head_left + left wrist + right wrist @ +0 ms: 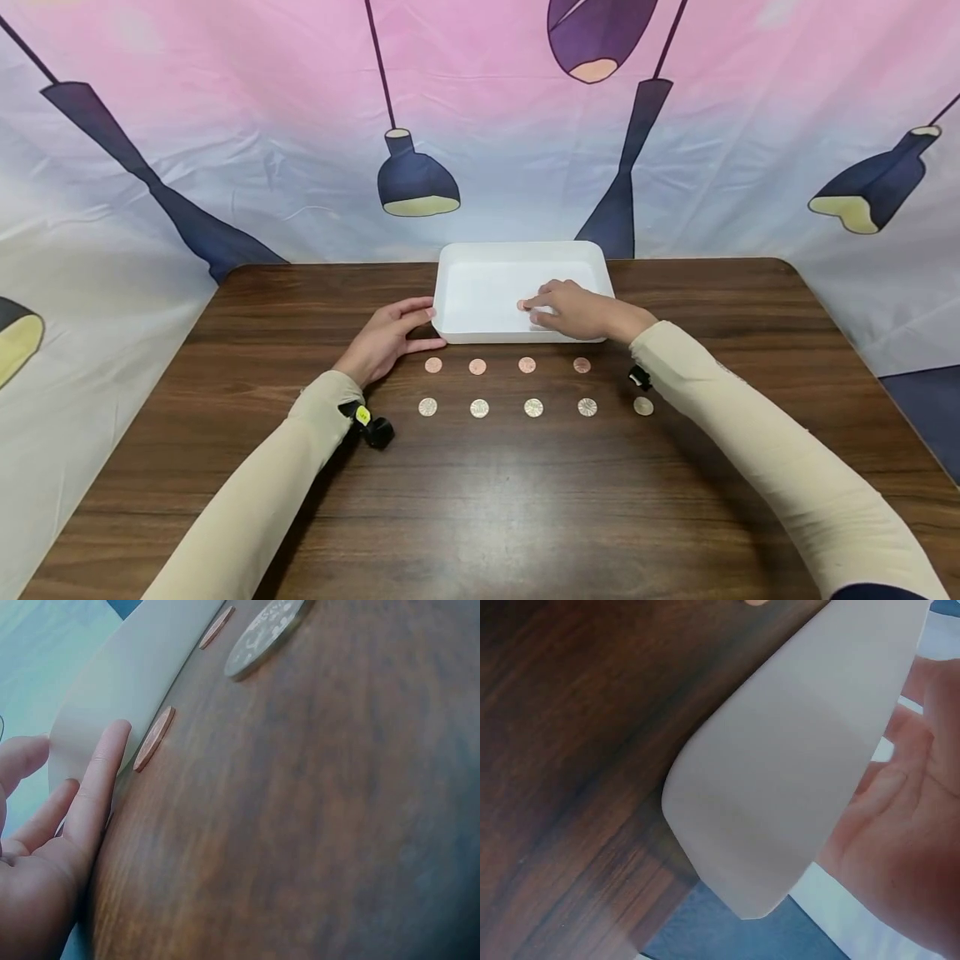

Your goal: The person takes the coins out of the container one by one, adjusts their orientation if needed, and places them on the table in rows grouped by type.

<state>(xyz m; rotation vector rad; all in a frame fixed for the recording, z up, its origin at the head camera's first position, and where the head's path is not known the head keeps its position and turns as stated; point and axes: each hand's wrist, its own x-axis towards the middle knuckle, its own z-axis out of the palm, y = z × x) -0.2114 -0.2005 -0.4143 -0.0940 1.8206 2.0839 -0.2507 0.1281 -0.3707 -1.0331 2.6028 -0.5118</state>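
Observation:
A white tray (487,333) stands at the back of the table. My left hand (384,337) rests at its left front corner, fingers spread and fairly straight; in the left wrist view, fingertips (114,735) lie against the tray's wall. Reaching over the right side of the tray, my right hand (573,310) pinches a copper-coloured coin (522,305) at its fingertips, close over the tray's floor. In the right wrist view the tray's wall (772,765) hides the fingertips and the coin.
In front of the tray lies a row of several copper-coloured coins (477,367). Nearer to me runs a row of several silver-coloured coins (533,407), the rightmost (643,406) beneath my right forearm. A printed cloth (315,167) hangs behind the wooden table (480,517).

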